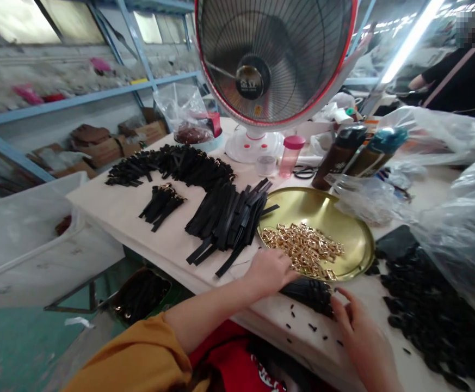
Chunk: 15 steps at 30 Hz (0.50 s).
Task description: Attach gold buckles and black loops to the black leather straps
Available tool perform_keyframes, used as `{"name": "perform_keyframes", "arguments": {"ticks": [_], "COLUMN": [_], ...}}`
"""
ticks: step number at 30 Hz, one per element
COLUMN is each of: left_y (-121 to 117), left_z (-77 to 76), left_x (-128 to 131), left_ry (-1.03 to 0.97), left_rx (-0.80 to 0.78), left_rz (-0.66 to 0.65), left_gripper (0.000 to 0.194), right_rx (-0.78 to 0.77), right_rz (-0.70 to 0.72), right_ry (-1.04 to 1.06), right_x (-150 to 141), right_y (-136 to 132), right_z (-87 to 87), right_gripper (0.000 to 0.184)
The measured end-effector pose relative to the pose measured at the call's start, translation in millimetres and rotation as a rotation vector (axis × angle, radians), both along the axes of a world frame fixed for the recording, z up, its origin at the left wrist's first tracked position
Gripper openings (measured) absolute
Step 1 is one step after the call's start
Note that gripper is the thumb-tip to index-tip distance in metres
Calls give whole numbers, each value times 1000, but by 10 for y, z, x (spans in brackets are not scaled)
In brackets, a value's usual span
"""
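My left hand (272, 270) lies over the left end of a bundle of short black straps (308, 294) at the table's front edge, its fingers curled down onto them. At the bundle's right end, the thumb and fingers of my right hand (357, 324) close around the strap ends. Just behind both hands stands a round gold tray (355, 239) with a heap of small gold metal buckles (306, 245). To the left lies a loose pile of flat black straps (231, 218). A smaller bunch of straps with gold fittings (161, 204) is farther left.
A heater fan (276, 60) stands at the back, near a pink-lidded bottle (291, 158) and two dark bottles (339, 155). A large heap of small black pieces (433, 305) and plastic bags fill the right. More straps (172, 166) lie behind. A person (457, 76) is at the back right.
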<state>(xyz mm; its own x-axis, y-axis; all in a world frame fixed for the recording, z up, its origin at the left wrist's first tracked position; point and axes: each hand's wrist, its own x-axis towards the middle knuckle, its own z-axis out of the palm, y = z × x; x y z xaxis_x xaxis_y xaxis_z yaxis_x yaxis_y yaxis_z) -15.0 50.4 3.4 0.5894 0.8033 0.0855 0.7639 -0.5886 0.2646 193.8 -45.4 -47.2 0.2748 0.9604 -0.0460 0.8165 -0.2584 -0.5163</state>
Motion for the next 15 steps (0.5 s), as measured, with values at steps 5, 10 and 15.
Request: {"name": "perform_keyframes", "arguments": {"ticks": [5,10,15], "left_y": [546,772,522], "left_z": [99,73,230], "left_x": [-426,-547,-549], "left_ry": [166,162,-121], "left_rx": [74,46,115], "left_rz": [467,535,501], "left_gripper": [25,21,24], "right_rx": [72,170,253], "right_rz": [-135,-121,-123], "right_ry": [122,182,290], "right_x": [49,65,39], "right_y": [-110,-119,-102], "right_z": [-180,-239,-195], "right_gripper": [53,46,38]}}
